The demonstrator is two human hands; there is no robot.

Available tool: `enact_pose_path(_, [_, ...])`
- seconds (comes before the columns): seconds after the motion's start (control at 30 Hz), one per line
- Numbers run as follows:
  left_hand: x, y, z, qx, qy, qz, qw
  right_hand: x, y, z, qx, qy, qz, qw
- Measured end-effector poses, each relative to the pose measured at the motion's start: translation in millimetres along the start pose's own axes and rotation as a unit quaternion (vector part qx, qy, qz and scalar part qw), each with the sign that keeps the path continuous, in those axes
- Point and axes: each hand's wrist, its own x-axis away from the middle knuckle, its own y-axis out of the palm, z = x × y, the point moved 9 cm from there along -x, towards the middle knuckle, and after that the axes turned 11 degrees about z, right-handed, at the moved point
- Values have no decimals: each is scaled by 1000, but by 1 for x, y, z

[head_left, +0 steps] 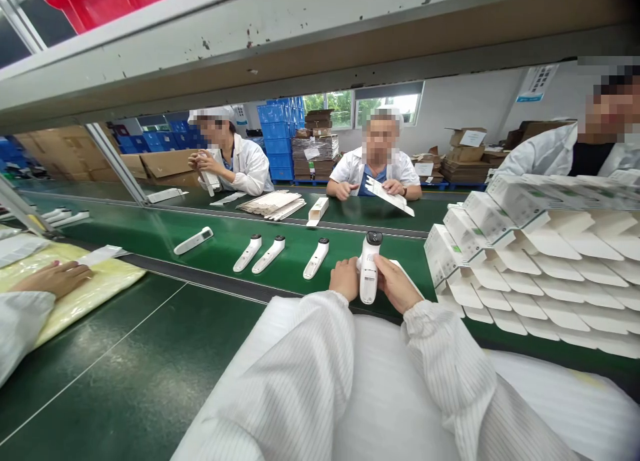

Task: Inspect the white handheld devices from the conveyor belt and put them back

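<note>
Upright between my hands, a white infrared thermometer (369,274) has its black-capped end up and an opening showing low on the handle. My right hand (400,286) grips its right side, thumb along the body. Curled fingers of my left hand (345,279) press on its left side; their tips are partly hidden. To the left on the green belt (225,231) lie more thermometers: one nearby (316,258), a pair (269,254) farther off, and one turned sideways (193,241). A flat white piece (407,277) lies partly behind my right hand.
Stacked white cartons (530,267) with open flaps rise at the right. White foam sheeting (380,381) lies under my forearms. A co-worker's hand (55,277) rests on a yellow bag at left. Opposite, people handle cartons beside flattened ones (273,204). A metal shelf (300,41) crosses overhead.
</note>
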Motion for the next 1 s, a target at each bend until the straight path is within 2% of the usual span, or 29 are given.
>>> enact_pose_path(0.1, [-3,-8,-16,157,-107,30,981,-2,-4,5,46,19,17,999])
enact_pose_path(0.2, [2,-8,-30,348,-252,8,903,-9,-20,10,184,18,61,981])
enact_pose_path(0.27, [8,-6,-27,425,-301,-27,853,-14,-32,11,331,-4,92,939])
enact_pose_path(0.3, [11,-5,-24,441,-309,-42,841,-16,-37,9,407,-22,105,907])
enact_pose_path(0.37, [16,-1,-18,443,-311,-60,839,-18,-40,2,522,-77,120,841])
enact_pose_path(0.43, [20,3,-16,433,-314,-56,843,-15,-34,-11,551,-158,139,807])
enact_pose_path(0.47, [22,6,-16,430,-319,-50,843,-12,-30,-17,533,-199,146,809])
enact_pose_path(0.5, [24,9,-16,434,-320,-42,841,-9,-25,-22,496,-230,146,824])
enact_pose_path(0.57, [25,13,-12,459,-300,-34,836,-7,-15,-22,383,-236,109,886])
enact_pose_path(0.63, [22,14,-7,484,-266,-38,833,-7,-6,-12,249,-167,46,953])
enact_pose_path(0.7, [18,9,-8,460,-237,-26,855,-6,1,0,137,-83,0,987])
enact_pose_path(0.77, [9,-9,-13,346,-180,24,921,-3,4,4,66,-33,-17,997])
enact_pose_path(0.83, [-1,-29,-9,158,-69,73,982,-1,4,5,30,-12,-17,999])
enact_pose_path(0.9, [-7,-33,-4,-27,17,69,997,0,3,5,15,-2,-10,1000])
enact_pose_path(0.97, [-10,-26,-9,-123,35,31,991,0,3,6,10,4,-10,1000])
enact_pose_path(1.0, [-12,-24,-13,-131,23,20,991,1,5,7,10,8,-13,1000])
